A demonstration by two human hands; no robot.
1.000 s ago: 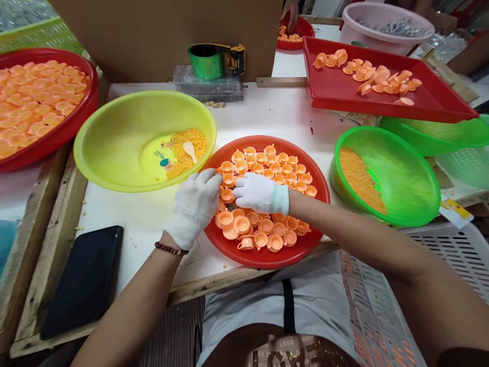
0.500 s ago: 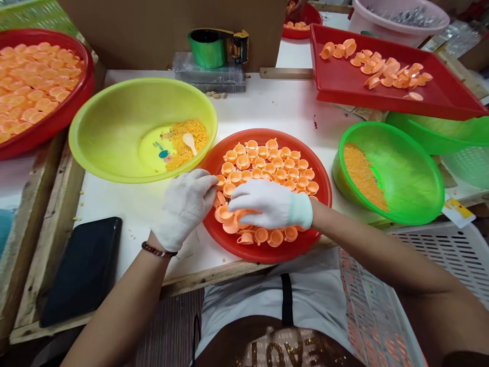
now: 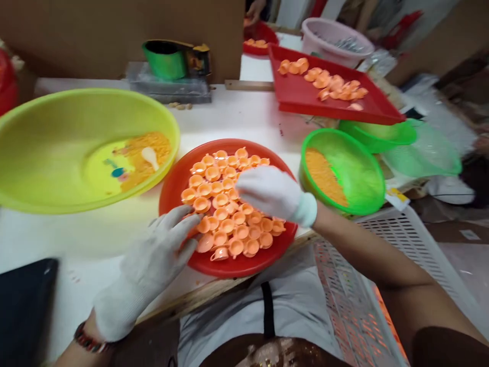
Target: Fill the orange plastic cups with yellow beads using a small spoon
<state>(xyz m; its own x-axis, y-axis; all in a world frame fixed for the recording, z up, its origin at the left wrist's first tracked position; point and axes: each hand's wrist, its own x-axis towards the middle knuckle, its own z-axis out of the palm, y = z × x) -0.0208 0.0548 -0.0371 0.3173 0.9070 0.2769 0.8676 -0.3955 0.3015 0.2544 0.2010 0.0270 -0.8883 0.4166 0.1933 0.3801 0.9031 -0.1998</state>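
A round red tray (image 3: 244, 267) full of small orange toy cups (image 3: 227, 226) stands at the table's front edge. My left hand (image 3: 148, 265), in a white knitted glove, rests at the tray's left rim. Its fingers are apart, curving toward the nearest cups, with nothing seen between them. My gloved right hand (image 3: 271, 193) is over the right side of the tray and hides the cups beneath. Motion smears its fingers, so whether they grip a cup does not show.
At left stands a yellow basin (image 3: 69, 122) with yellow-orange small pieces and a white spoon (image 3: 150, 158). A green basin (image 3: 362, 176) with orange bits sits right. Behind are a red rectangular tray (image 3: 298, 99) of orange parts and a tape dispenser (image 3: 168, 60). A co-worker's hand (image 3: 255, 10) shows at the back.
The view has swung right and shifted things leftward. My left hand has opened and drawn back from the cups at the tray's left. My right hand has moved to the tray's upper right.
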